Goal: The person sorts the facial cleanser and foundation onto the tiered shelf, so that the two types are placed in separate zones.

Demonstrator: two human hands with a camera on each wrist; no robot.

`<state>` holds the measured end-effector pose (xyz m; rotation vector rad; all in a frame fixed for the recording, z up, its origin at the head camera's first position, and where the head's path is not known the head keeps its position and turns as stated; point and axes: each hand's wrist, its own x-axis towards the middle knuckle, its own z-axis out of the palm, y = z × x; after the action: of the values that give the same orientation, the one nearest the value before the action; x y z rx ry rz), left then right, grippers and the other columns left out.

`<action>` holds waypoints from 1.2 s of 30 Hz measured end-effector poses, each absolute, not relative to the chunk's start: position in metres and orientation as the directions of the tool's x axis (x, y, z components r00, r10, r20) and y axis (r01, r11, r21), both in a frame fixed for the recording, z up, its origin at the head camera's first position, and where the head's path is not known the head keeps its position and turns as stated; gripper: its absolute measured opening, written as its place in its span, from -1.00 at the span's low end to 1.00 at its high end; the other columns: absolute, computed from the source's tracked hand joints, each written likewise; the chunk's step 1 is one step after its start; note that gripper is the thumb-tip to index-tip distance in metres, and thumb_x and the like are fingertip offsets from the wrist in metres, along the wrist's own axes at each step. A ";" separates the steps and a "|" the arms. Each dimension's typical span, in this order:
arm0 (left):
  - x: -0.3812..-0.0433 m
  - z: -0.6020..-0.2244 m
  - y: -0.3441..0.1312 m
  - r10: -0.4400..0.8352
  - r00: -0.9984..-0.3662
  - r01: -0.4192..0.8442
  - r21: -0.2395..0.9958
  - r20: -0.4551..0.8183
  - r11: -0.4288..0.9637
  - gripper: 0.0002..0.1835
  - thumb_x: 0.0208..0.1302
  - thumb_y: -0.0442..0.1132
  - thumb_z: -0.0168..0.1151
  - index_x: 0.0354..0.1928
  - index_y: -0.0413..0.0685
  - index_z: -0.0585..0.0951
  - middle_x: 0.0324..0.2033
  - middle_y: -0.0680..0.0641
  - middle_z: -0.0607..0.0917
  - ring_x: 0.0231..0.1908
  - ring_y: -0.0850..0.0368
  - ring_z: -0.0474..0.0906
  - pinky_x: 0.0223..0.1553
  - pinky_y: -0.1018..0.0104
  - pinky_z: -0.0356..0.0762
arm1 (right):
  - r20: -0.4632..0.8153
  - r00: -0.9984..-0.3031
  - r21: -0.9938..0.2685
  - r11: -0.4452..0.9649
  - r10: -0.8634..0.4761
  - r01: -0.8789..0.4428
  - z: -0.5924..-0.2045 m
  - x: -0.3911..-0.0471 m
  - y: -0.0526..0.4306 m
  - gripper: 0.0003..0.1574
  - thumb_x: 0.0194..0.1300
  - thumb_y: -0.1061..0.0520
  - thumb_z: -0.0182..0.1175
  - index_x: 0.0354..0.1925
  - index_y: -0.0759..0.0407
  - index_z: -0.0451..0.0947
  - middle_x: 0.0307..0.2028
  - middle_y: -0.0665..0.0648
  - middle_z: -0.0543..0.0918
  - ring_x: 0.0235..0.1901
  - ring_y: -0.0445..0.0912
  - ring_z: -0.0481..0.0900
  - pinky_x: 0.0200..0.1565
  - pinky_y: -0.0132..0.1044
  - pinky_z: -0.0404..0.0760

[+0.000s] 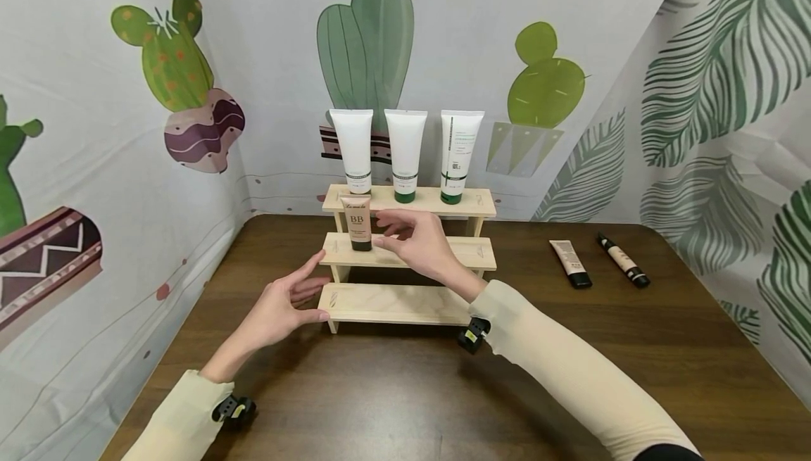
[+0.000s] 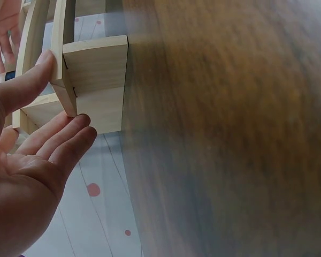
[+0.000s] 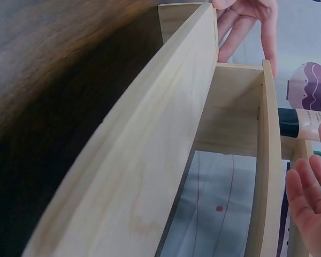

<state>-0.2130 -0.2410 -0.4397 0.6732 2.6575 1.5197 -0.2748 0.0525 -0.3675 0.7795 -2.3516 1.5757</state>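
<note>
A three-tier pale wooden stand [image 1: 399, 304] sits on the table. On its middle tier, near the left end, a small beige BB cream tube [image 1: 360, 222] stands upright on its black cap. Just right of that tube is my right hand [image 1: 421, 239], thumb and fingers apart, with a gap to the tube in the right wrist view. My left hand [image 1: 279, 310] touches the stand's left end with its fingers extended; the thumb rests at the lowest tier. Three white tubes [image 1: 405, 151] stand cap-down along the top tier.
To the right on the brown table [image 1: 393, 390] lie a beige tube with a black cap [image 1: 571, 264] and a slim beige-and-black pen-like tube [image 1: 624, 261]. Behind the table hangs a cactus-print cloth [image 1: 456, 39].
</note>
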 end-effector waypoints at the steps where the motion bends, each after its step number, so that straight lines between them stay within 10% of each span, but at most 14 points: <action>1: -0.213 -0.440 -0.241 0.368 -0.908 0.361 0.823 0.203 0.439 0.19 0.07 -0.46 0.64 0.68 0.22 0.19 0.22 -0.30 0.67 0.19 -0.20 0.65 0.21 -0.01 0.62 | 0.443 -0.841 -0.799 0.290 -0.310 -0.527 -0.368 -0.274 0.054 -0.48 0.25 0.27 0.54 0.18 0.21 0.73 -0.03 0.14 0.81 -0.20 -0.12 0.77 -0.11 -0.17 0.79; 36: -0.212 -0.439 -0.240 0.370 -0.906 0.365 0.821 0.206 0.439 0.18 0.09 -0.45 0.64 0.68 0.19 0.18 0.25 -0.32 0.64 0.23 -0.18 0.62 0.22 0.00 0.62 | 0.498 -0.834 -0.731 0.402 -0.236 -0.551 -0.368 -0.229 0.164 -0.55 0.21 0.30 0.57 0.08 0.21 0.77 -0.20 0.16 0.82 -0.32 -0.08 0.72 -0.30 -0.34 0.66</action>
<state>-0.2124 -0.2397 -0.4392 0.6797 2.6613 1.5161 -0.2290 0.1642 -0.3678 0.6836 -2.3483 1.4041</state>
